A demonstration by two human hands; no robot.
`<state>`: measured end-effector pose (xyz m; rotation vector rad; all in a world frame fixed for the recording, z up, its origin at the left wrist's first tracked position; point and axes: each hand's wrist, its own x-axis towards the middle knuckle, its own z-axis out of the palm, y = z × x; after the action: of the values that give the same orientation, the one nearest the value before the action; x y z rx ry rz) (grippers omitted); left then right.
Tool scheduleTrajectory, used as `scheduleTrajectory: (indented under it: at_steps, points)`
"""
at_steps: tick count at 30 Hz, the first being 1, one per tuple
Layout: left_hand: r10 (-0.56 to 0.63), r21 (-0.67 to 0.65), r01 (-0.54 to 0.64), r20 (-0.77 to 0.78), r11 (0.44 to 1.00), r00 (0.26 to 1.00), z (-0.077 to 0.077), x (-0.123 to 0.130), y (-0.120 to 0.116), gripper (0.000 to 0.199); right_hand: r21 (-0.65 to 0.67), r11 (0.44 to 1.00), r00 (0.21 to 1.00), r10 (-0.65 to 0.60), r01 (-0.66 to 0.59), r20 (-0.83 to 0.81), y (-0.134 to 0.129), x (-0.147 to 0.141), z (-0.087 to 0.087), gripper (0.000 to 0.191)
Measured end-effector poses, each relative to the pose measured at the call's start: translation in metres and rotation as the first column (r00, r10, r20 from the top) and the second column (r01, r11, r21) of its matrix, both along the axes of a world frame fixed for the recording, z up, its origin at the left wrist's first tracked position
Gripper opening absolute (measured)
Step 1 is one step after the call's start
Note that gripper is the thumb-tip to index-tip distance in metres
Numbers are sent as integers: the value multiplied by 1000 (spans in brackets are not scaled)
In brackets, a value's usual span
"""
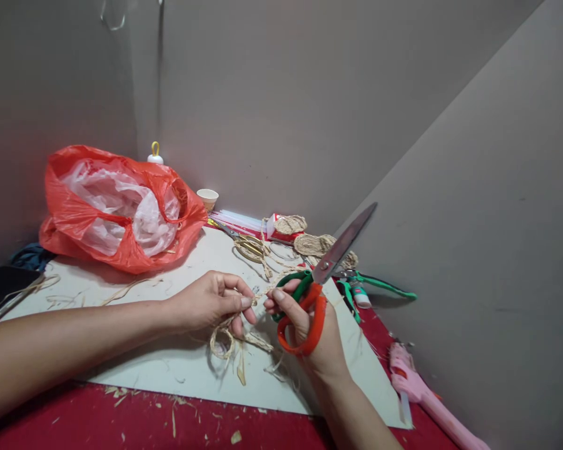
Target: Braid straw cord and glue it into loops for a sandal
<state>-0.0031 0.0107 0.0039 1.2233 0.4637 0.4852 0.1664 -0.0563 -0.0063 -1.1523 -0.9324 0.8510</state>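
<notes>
A left hand pinches braided cord as the right grips scissors. A red bag and gold-handled shears lie beyond.

Both hands nearly meet, left fingers apparently pinched.

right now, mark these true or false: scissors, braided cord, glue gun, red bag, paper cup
The right hand holds the red-and-green-handled scissors. True.
The left hand holds the pink glue gun. False: it holds braided cord; the glue gun lies by the white board's right edge.
The red plastic bag is left of the paper cup. True.
The bag is tied shut. False: it gapes, showing white plastic inside.
</notes>
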Motion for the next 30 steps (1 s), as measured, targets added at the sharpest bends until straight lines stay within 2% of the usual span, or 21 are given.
scheduleTrajectory:
  at_steps: [8, 13, 19, 24, 27, 30]
  points:
    - [-79, -95, 83, 43, 992, 996, -2, -3, 4, 32, 30, 997, 997, -71, 70, 41, 1, 1, 1, 31]
    - [-74, -95, 75, 18, 993, 997, -2, -4, 4, 31, 65, 986, 985, -161, 157, 64, 3, 7, -1, 31]
    - [69, -115, -62, 59, 991, 996, -5, -3, 11, 24, 85, 976, 975, -208, 202, 76, 3, 9, -1, 33]
    - [163, -152, -146, 106, 978, 981, -5, -5, 15, 26, 96, 971, 965, -228, 217, 127, 1, 10, 0, 33]
    - [201, -146, -186, 103, 972, 974, -4, -5, 17, 26, 61, 975, 949, -221, 213, 227, 0, 12, -3, 31]
    - [231, -168, -211, 108, 963, 967, -4, -4, 19, 26, 52, 983, 888, -182, 177, 422, 2, 16, -8, 29]
